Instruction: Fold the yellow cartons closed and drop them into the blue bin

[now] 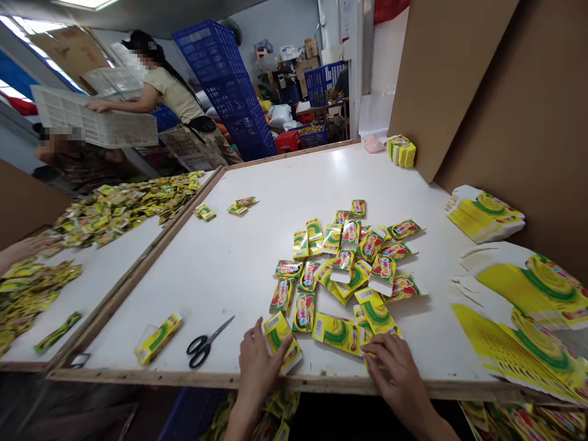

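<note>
A spread of small yellow-and-green packets (349,263) lies on the white table (275,208) in front of me. My left hand (257,361) rests at the near edge with its fingers closed round a small stack of packets (281,337). My right hand (395,364) lies palm down, fingers bent, on packets at the near edge of the spread (367,337). Whether it grips one is hidden.
Black scissors (206,344) and a packed yellow box (158,338) lie to the left. Flat printed cartons (528,312) are stacked at the right, against brown cardboard sheets (505,92). A neighbouring table (92,288) holds more packets. A person (179,98) carries a white crate behind; blue crates (229,86) stand beyond.
</note>
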A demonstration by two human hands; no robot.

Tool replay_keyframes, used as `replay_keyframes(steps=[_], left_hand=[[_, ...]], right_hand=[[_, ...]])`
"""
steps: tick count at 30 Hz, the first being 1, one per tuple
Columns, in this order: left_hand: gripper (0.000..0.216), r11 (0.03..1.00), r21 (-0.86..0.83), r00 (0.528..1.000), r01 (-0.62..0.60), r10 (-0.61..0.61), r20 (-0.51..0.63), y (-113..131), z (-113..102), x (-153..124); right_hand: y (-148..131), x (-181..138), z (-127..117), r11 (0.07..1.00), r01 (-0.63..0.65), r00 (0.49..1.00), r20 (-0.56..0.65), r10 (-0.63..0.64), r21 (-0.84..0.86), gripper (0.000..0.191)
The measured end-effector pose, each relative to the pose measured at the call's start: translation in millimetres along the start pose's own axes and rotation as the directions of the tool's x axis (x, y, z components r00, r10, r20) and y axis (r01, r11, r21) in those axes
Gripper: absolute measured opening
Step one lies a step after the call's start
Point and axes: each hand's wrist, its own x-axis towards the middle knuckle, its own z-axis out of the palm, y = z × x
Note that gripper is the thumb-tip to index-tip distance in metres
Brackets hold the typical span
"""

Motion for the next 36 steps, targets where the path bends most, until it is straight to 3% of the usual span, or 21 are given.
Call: replay_keyframes(steps=[3,6,11,14,18,21,24,27,30,32,36], left_hand=[[0.073,1.0,0.023,0.996,0.002,-0.004,0.087,19.6,9.6,-20.2],[0.063,0.999,-0.032,0.996,-0.021,0.024,0.086,28.5,12.0,-24.2],[0.047,0.993,-0.121,1.0,0.003,-0.002,0.004,9.9,-0.2,-25.0],[0.032,0.963,-0.263,0.998,0.057,-0.053,0.025,0.3,-15.5,-24.3],[0.017,0.855,-0.512,0.992,0.083,-0.021,0.126,4.6,-37.1,-26.1],[0.015,0.726,-0.672,0.975,0.143,0.013,0.221,15.2,-50.6,-32.1],[0.022,0.627,-0.753,0.936,0.201,0.104,0.336,23.9,-61.0,-38.8],[0.037,0.559,-0.81,0.912,0.178,0.214,0.349,28.6,-61.8,-42.7],[0.037,0.571,-0.821,0.934,0.003,0.291,0.206,31.3,-46.6,-44.1],[0.031,0.592,-0.803,0.949,-0.072,0.288,0.127,33.0,-30.2,-44.9],[0.018,0.567,-0.823,0.961,-0.031,0.242,0.13,34.5,-2.8,-47.1]], right_hand=[[-21.9,10.9,14.2,0.999,0.045,0.996,0.079,-0.045,0.001,0.015],[-30.4,23.7,22.7,0.998,0.066,0.991,0.114,-0.063,-0.023,0.011],[-27.0,26.3,33.4,0.991,0.132,0.987,0.093,-0.13,-0.016,0.015],[-32.5,25.5,47.8,0.975,0.221,0.973,0.057,-0.223,0.031,0.019],[-55.9,31.9,70.7,0.944,0.319,0.944,0.067,-0.325,0.08,0.037],[-71.7,39.3,81.5,0.891,0.436,0.887,0.104,-0.449,0.129,0.056],[-75.6,42.1,85.9,0.843,0.465,0.858,0.098,-0.505,0.272,0.054],[-69.1,35.6,90.4,0.835,0.331,0.908,0.093,-0.409,0.439,0.042],[-57.7,21.9,100.3,0.853,0.1,0.976,0.118,-0.185,0.512,0.039],[-50.2,12.7,108.1,0.854,0.001,0.991,0.116,-0.072,0.52,0.039],[-41.4,2.2,115.8,0.807,-0.133,0.991,0.097,0.094,0.576,0.035]])
